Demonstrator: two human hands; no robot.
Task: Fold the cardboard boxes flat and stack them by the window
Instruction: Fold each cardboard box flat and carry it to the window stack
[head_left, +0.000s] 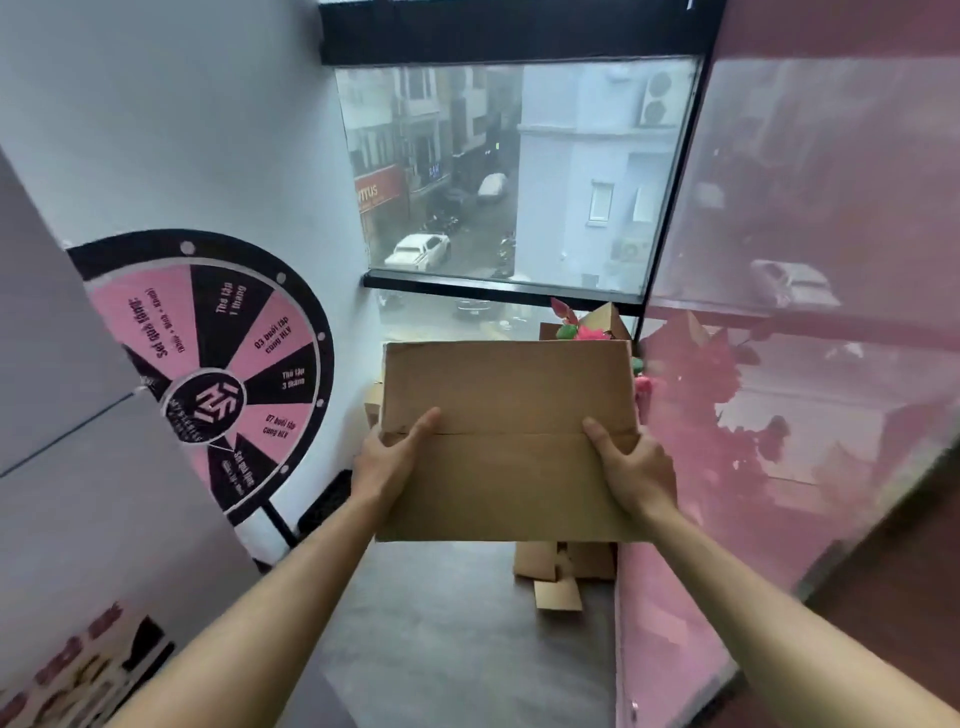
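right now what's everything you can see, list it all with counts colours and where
flattened cardboard box: 1, brown, held up in front of the window
cardboard pieces: several, brown, on the floor below the held box
prize wheel: 1, pink and black, leaning at the left wall
window: 1, black frame, straight ahead
artificial flowers: a bunch, pink and green, behind the box's top right
pink panel: 1, glossy, right side
left hand: grips the box's left edge
right hand: grips the box's right edge
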